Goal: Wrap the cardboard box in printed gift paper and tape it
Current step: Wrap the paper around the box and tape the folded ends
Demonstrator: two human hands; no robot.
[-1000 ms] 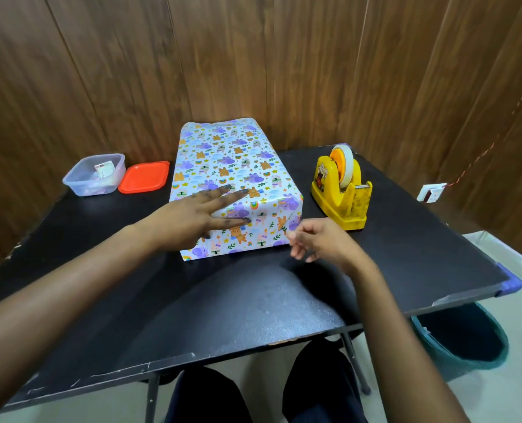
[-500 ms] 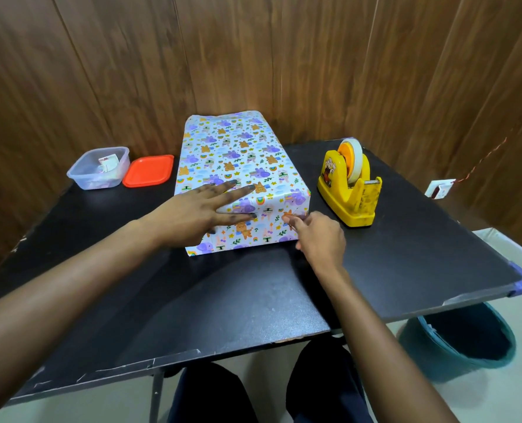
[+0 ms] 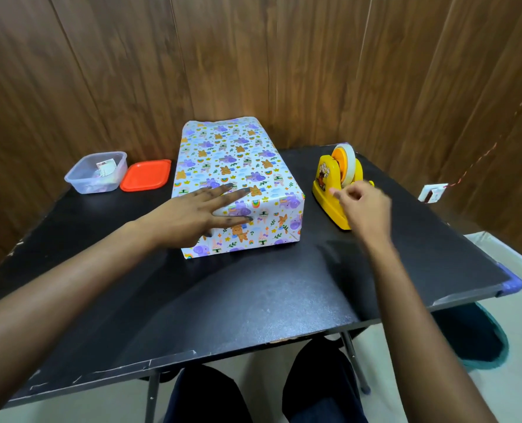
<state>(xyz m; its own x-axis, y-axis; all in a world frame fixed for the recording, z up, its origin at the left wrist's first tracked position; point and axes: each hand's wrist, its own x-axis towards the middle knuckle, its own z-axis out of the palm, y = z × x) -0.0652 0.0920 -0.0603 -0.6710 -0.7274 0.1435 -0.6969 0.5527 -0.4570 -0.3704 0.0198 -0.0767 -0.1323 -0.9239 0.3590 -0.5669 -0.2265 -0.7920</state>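
Change: the right hand (image 3: 363, 206) has left the near right corner of the rectangular cardboard box wrapped in printed paper (image 3: 238, 166) for the yellow plastic tape dispenser (image 3: 330, 196); taping the end fold looks next.
Left hand (image 3: 205, 213): flat, fingers spread, pressing the box's top at its near edge (pinning the fold).
Right hand: fingers curled at the dispenser's cutter end; blurred, so I cannot tell whether it pinches tape.
Box: far middle of the black table (image 3: 253, 300).
Room: dispenser near the box's right side; bare surface toward the near edge.
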